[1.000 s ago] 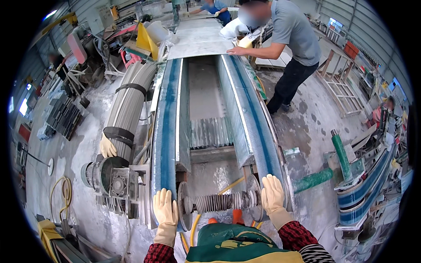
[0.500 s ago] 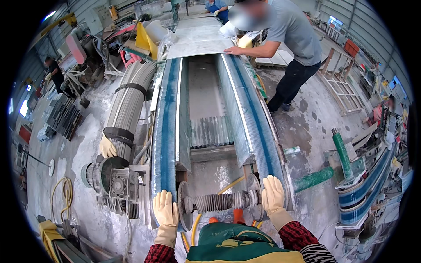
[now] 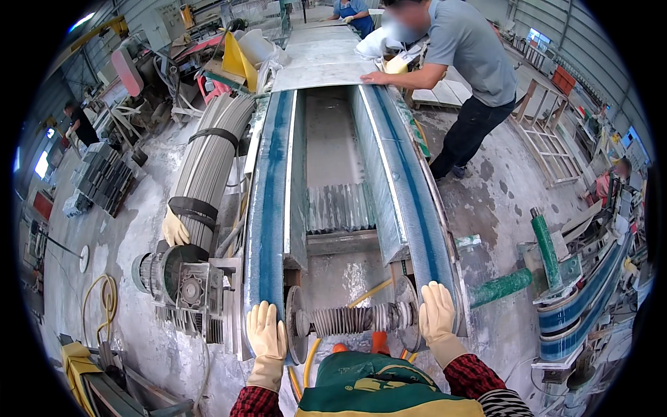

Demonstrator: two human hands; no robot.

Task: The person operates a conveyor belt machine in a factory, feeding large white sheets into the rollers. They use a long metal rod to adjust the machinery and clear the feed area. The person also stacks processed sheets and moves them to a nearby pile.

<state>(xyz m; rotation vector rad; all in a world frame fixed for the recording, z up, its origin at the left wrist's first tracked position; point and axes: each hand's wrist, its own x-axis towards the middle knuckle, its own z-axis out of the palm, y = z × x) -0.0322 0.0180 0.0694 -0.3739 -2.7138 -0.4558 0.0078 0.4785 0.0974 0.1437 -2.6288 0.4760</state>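
**Both hands flat on the near end of the conveyor**

Gloved and spread, each grip lies palm-down with nothing pinched: the left hand (image 3: 267,332) rests on the near end of the left blue belt (image 3: 267,208), the right hand (image 3: 437,316) on the near end of the right blue belt (image 3: 410,187). Between them sits a ribbed roller (image 3: 351,320) on its shaft, lying crosswise from hand to hand. The two belts run lengthwise straight away from the person, so the machine's long axis points forward from both hands, neither one clearly nearer. At the far end another person (image 3: 458,62) leans in with a hand on a pale stone slab (image 3: 319,59). A strapped bundle of grey rods (image 3: 208,160) lies left of the machine.
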